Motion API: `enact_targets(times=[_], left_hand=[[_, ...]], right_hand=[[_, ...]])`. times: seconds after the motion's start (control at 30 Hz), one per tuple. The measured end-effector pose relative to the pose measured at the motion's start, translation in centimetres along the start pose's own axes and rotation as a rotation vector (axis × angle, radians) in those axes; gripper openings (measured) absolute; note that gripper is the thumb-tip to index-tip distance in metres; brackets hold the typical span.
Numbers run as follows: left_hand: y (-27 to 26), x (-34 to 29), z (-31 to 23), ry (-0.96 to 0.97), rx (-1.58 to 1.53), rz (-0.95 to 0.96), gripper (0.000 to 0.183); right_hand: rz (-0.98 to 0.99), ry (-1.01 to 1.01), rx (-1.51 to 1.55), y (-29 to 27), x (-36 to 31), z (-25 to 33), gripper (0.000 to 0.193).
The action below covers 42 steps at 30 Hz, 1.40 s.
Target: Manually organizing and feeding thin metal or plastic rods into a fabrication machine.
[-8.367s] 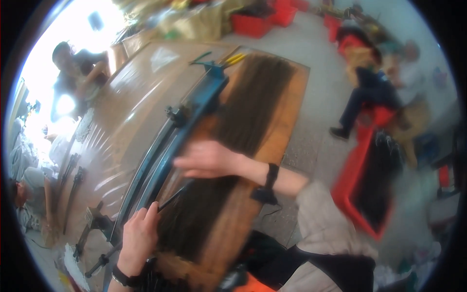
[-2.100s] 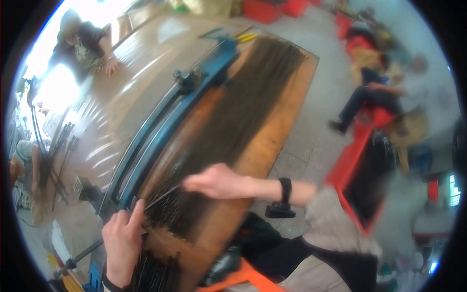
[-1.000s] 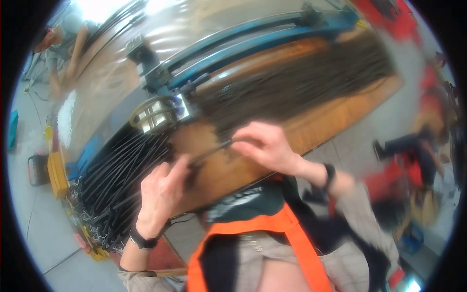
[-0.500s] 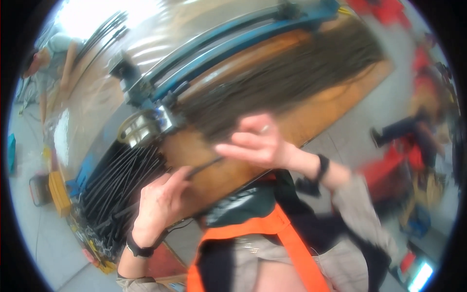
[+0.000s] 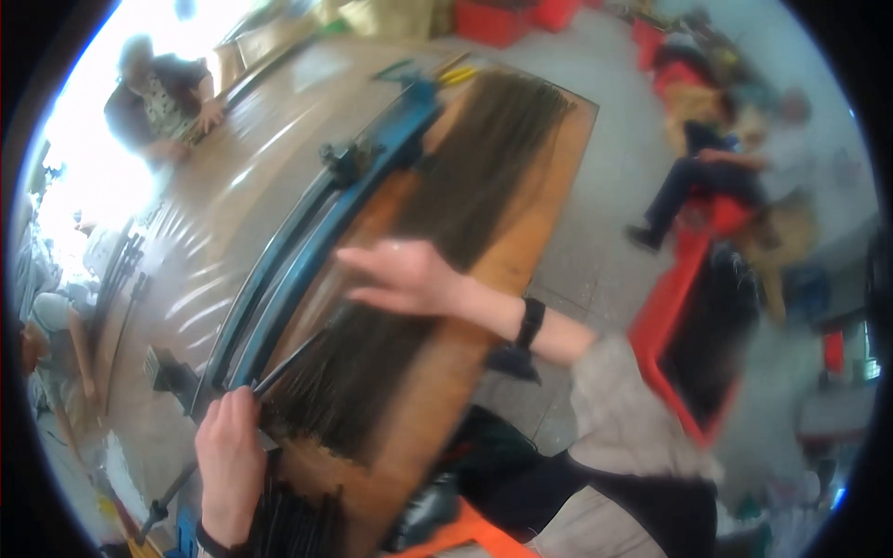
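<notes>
My left hand (image 5: pixel 228 456) is closed at the near end of a long blue rail fixture (image 5: pixel 312 237). Out of its fingers a thin dark rod (image 5: pixel 296 361) slants up and to the right. My right hand (image 5: pixel 405 279), blurred by motion, hovers over a wide layer of thin dark rods (image 5: pixel 465 177). Its thumb and forefinger stretch out apart toward the rail, with nothing visible between them. That layer of rods lies lengthwise on an orange-brown board (image 5: pixel 549 200).
More dark rods (image 5: pixel 298 521) stand bunched beside my left wrist. A clear sheet covers the table (image 5: pixel 251 186) beyond the rail, with people at its far side. A red-rimmed bin (image 5: pixel 651 321) stands on the floor to the right, near a seated person (image 5: pixel 688 186).
My view has swung to the right. My left hand with the rod is now at the rail's near end, and my right hand has moved farther from it, over the rods.
</notes>
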<state>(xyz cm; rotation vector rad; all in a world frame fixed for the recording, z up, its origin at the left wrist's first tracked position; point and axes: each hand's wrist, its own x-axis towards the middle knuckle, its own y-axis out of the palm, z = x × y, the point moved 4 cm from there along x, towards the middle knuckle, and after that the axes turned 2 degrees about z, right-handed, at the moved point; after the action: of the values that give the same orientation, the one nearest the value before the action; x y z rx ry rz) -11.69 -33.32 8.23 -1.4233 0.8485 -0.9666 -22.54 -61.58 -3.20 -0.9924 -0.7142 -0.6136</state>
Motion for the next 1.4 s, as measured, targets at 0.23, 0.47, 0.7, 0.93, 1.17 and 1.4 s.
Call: enact_targets(times=[0.23,0.47,0.7,0.93,1.17,1.4], left_hand=[[1.6,4.7,-1.0,0.12,0.026,0.026,0.033],[1.7,5.5,0.0,0.087,0.034,0.032,0.032],[1.7,4.2,0.2,0.095,-0.047,-0.015,0.031],[0.0,-0.1,2.8,-0.008,0.027,-0.093,0.036],[-1.3,-2.5,2.8,-0.009,0.09,-0.133,0.037],[-1.9,-7.1,5.9,-0.151,0.02,-0.148,0.033]], right_hand=[[0.039,-0.154,0.08,-0.1,2.5,-1.6,0.038],[-0.017,-0.068,-0.15,-1.8,2.2,-4.6,0.034],[-0.053,0.05,-0.17,1.1,0.7,-3.0,0.036],[-0.052,-0.169,0.262,3.2,2.6,3.8,0.036],[-0.03,-0.184,0.324,5.8,3.1,5.4,0.037],[-0.15,-0.241,0.137,6.4,4.8,6.6,0.027]])
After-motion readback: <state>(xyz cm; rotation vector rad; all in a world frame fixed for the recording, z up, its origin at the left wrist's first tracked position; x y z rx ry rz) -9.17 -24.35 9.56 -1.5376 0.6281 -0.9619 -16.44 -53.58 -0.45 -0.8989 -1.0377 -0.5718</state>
